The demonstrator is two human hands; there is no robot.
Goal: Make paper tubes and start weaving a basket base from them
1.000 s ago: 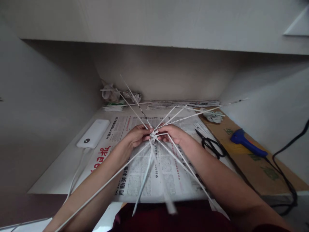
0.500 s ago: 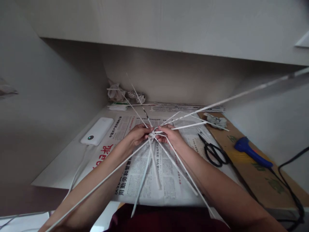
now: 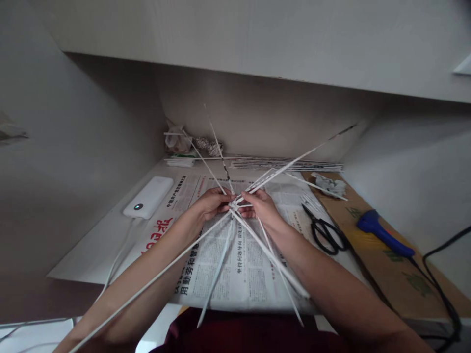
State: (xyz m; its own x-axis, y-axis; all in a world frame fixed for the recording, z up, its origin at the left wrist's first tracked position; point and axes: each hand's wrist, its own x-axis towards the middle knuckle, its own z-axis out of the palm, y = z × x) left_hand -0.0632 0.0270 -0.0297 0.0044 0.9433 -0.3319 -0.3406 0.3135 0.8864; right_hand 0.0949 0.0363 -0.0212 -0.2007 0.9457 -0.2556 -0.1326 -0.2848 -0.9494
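Note:
Several thin white rolled-paper sticks [image 3: 268, 250] cross at a small woven centre and spread outward like spokes. My left hand [image 3: 214, 203] is closed on the left side of that centre, thumb on top. My right hand [image 3: 259, 203] pinches the right side, where a long paper stick [image 3: 301, 161] runs up to the right from the fingers. One spoke [image 3: 147, 284] passes over my left forearm toward the lower left, and a pale bluish one [image 3: 217, 274] points down toward my body. My fingers partly hide the crossing point.
Newspaper sheets [image 3: 206, 274] cover the table. A white power bank [image 3: 148, 197] with a cable lies left. Black scissors [image 3: 326, 229], a blue glue gun [image 3: 384, 233] and cardboard [image 3: 405, 282] are right. Behind lie more paper sticks [image 3: 287, 163] and a plastic bag [image 3: 178, 141].
The long stick at the right has swung, its far end now nearer the back wall. The spoke by my right hand has dropped toward the lower right. Both hands stay at the centre.

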